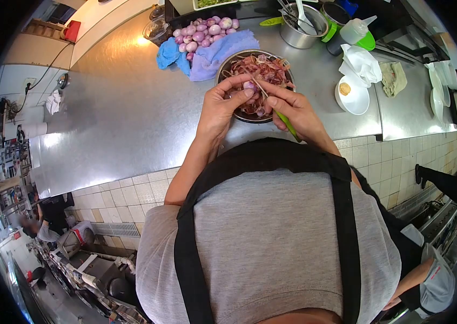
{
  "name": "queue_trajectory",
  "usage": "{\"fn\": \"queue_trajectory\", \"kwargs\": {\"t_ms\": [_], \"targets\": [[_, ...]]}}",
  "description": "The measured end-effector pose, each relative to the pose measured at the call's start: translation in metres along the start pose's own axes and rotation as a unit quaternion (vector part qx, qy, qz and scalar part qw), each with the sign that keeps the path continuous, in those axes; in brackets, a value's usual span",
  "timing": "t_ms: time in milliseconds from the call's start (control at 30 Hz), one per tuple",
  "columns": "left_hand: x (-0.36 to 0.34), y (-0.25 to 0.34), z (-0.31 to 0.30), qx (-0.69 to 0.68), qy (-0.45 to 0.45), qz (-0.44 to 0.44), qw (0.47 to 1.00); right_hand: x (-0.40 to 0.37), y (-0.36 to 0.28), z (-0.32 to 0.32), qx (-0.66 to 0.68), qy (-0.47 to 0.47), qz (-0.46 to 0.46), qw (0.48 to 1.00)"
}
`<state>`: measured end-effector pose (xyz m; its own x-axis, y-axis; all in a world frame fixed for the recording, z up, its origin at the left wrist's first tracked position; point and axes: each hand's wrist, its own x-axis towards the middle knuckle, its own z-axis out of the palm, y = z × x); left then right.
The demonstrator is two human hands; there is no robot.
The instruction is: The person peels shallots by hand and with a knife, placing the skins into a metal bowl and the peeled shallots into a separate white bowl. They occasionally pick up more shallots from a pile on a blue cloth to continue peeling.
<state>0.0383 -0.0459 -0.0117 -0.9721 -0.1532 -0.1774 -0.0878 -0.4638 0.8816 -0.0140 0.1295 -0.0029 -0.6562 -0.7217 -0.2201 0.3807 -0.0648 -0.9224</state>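
Left hand (222, 108) pinches a shallot (249, 86) over a metal bowl (250, 119) of peels. Right hand (296, 110) grips a green-handled knife (286, 122), blade at the shallot. Whole shallots (204, 32) on blue cloth (215, 53) behind the bowl, white dish (357, 100) to the right, steel counter (131, 108).

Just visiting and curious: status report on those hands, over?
Left hand holds shallot over bowl of peels. Right hand grips green-handled knife. Peeled shallots heaped beyond bowl.

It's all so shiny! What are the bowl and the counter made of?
The bowl looks like bare metal, probably stainless steel: its grey rim gleams. The counter seems to be brushed steel too, showing soft, blurry glare from the lights.
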Motion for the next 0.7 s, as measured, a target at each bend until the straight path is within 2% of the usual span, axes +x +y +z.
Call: {"fn": "queue_trajectory", "kwargs": {"t_ms": [100,167,233,300,400,600,700], "targets": [[0.001,-0.004,-0.003,0.018,0.005,-0.005,1.0,-0.002,-0.001,0.005,-0.087,0.019,-0.008,0.996],[0.002,-0.004,-0.005,0.041,0.003,-0.008,0.999,0.0,0.003,0.007,-0.157,0.037,-0.055,0.985],[0.001,-0.004,-0.006,0.009,-0.005,-0.013,1.0,0.002,0.004,0.006,-0.148,0.035,-0.053,0.987],[0.001,-0.002,-0.005,-0.02,-0.016,-0.019,1.0,0.002,0.002,-0.001,-0.061,0.018,-0.003,0.998],[0.0,0.001,-0.003,-0.037,-0.027,-0.016,0.999,0.004,0.005,-0.008,0.167,-0.023,0.034,0.985],[-0.001,0.003,-0.001,0.017,-0.024,0.008,1.0,-0.003,-0.005,0.001,-0.073,0.006,0.009,0.997],[-0.002,0.005,-0.001,0.055,-0.018,0.013,0.998,-0.004,-0.004,0.006,-0.143,0.03,0.0,0.989]]}}
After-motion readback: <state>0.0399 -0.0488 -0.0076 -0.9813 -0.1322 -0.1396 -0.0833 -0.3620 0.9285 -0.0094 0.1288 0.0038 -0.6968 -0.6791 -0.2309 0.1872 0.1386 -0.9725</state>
